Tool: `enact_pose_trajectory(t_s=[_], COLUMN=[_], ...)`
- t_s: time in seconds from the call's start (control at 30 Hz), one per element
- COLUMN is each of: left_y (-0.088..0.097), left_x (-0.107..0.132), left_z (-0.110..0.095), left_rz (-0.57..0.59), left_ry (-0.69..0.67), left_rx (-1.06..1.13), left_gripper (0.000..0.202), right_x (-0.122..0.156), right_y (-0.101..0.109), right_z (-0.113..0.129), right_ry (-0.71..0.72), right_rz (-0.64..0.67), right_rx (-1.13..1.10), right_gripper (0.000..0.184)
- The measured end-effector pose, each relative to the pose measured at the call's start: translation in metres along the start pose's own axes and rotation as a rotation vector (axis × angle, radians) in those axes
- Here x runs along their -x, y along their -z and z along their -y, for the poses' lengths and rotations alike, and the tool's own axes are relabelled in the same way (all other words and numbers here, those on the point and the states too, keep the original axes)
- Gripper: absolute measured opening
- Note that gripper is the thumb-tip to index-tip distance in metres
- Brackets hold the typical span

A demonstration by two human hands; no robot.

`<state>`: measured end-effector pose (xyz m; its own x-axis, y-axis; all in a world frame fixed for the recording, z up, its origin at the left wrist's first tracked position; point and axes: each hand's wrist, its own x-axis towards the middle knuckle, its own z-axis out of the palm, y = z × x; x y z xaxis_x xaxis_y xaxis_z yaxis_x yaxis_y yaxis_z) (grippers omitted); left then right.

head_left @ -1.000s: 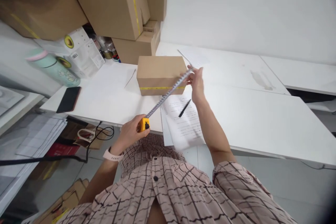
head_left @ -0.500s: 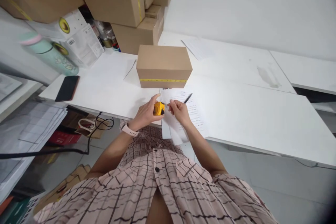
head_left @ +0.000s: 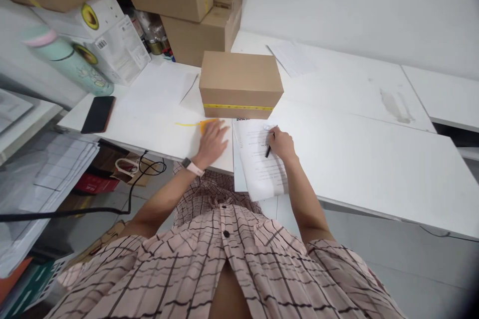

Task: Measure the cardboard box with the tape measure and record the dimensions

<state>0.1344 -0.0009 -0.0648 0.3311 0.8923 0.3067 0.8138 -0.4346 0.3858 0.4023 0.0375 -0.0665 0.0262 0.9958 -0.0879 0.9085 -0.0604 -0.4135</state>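
My left hand (head_left: 213, 143), a little blurred, has its fingers spread at the near side of a yellow tape measure (head_left: 204, 125) on the white table. The hand partly hides it, and I cannot tell whether they touch. A short yellow strip sticks out from the tape measure to the left. In my right hand (head_left: 282, 144) is a black pen (head_left: 268, 151), slanting over printed papers (head_left: 262, 174) that hang past the table's near edge. Just behind both hands stands a closed brown cardboard box (head_left: 241, 72) with a yellow band along its front.
Larger cardboard boxes (head_left: 198, 37) are stacked at the back left. A mint bottle (head_left: 71, 62), white avocado-print cartons (head_left: 112, 50) and a dark phone (head_left: 98, 114) are on the left. More paper (head_left: 290, 58) lies behind the box. A black cable (head_left: 129, 194) hangs below the table's left part.
The tape measure was in my left hand; now it lies farther left on the table, the hand spread beside it. My right hand moved right and picked up the pen. The top sheet lies flatter.
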Motion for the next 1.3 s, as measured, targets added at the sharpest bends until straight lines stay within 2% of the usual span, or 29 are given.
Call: enact_pose_trajectory(t_s=[0.1,0.17,0.2,0.27,0.3,0.43,0.57,0.67,0.73,0.83,1.0,1.2,1.3], left_y=[-0.013,-0.02,-0.023,-0.027,-0.028,-0.034,-0.041,-0.046,-0.048,-0.051,-0.054,-0.044,-0.041], left_x=[0.04,0.063,0.072,0.083,0.086,0.087,0.086,0.085,0.083,0.08,0.078,0.081,0.079], left_z=[-0.026,-0.033,-0.033,-0.03,-0.027,-0.023,-0.03,-0.036,-0.039,-0.044,-0.05,-0.049,-0.045], left_rz=[0.146,0.233,0.257,0.273,0.271,0.204,0.093,0.078,0.086,0.079,0.035,0.016,0.071], left_ry=[-0.291,-0.386,-0.398,-0.387,-0.378,-0.35,-0.295,-0.254,-0.244,-0.249,-0.253,-0.131,-0.172], left_rx=[0.141,0.153,0.146,0.13,0.124,0.116,0.167,0.202,0.209,0.211,0.219,0.271,0.202], left_gripper=[0.039,0.06,0.073,0.089,0.087,0.046,0.034,0.035,0.035,0.033,0.034,0.07,0.07], right_x=[0.012,0.028,0.038,0.06,0.071,0.111,0.151,0.178,0.189,0.194,0.187,0.183,0.185], right_y=[0.004,0.008,0.01,0.012,0.011,0.003,-0.008,-0.014,-0.014,-0.013,-0.014,-0.027,-0.03], right_z=[-0.02,-0.037,-0.045,-0.057,-0.061,-0.067,-0.068,-0.075,-0.081,-0.09,-0.08,-0.045,-0.038], right_ry=[0.058,0.113,0.145,0.176,0.164,0.137,0.306,0.463,0.503,0.467,0.444,0.489,0.464], right_rz=[0.022,0.037,0.032,0.002,-0.018,-0.183,-0.254,-0.236,-0.204,-0.194,-0.252,-0.244,-0.254], right_rx=[-0.406,-0.64,-0.688,-0.637,-0.556,-0.285,-0.243,-0.131,-0.046,-0.02,-0.161,-0.15,-0.092], right_gripper=[0.035,0.038,0.038,0.037,0.035,0.027,0.026,0.035,0.031,0.006,0.028,0.032,0.031])
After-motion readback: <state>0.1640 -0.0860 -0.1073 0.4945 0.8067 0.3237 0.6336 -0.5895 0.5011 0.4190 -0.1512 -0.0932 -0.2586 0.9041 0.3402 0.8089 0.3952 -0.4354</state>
